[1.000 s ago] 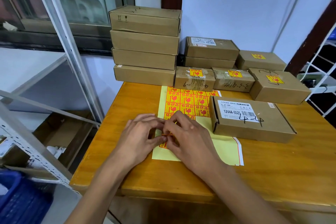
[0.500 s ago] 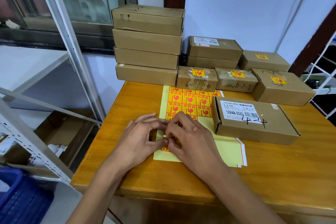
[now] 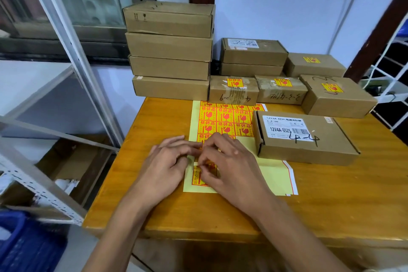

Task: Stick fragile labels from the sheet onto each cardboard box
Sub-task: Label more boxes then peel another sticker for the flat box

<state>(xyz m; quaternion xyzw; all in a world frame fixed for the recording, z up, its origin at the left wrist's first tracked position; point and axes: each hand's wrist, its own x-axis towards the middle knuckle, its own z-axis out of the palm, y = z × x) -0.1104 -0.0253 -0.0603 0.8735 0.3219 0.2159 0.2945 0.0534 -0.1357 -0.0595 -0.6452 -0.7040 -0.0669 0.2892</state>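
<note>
A pale yellow sheet [image 3: 273, 176] with rows of red-and-yellow fragile labels [image 3: 224, 118] lies on the wooden table [image 3: 154, 130]. Both hands meet over its left part. My left hand [image 3: 163, 163] presses the sheet's edge, its fingers curled at a label [image 3: 198, 175]. My right hand [image 3: 231, 168] pinches at that same label; its fingertips hide the lifted corner. A flat cardboard box [image 3: 309, 141] with a white barcode sticker and no fragile label sits right of the sheet. Behind it, several smaller boxes [image 3: 234, 90] carry fragile labels.
A stack of long unlabelled boxes [image 3: 170, 51] stands at the table's back left, and two more boxes [image 3: 252, 56] are stacked beside it. A grey metal shelf frame [image 3: 72, 55] rises left of the table, a blue crate [image 3: 24, 243] below it. A white wire rack [image 3: 395, 77] stands at the right.
Both hands stay at the same label, fingertips working slightly. The view has shifted a little; nothing on the table has moved.
</note>
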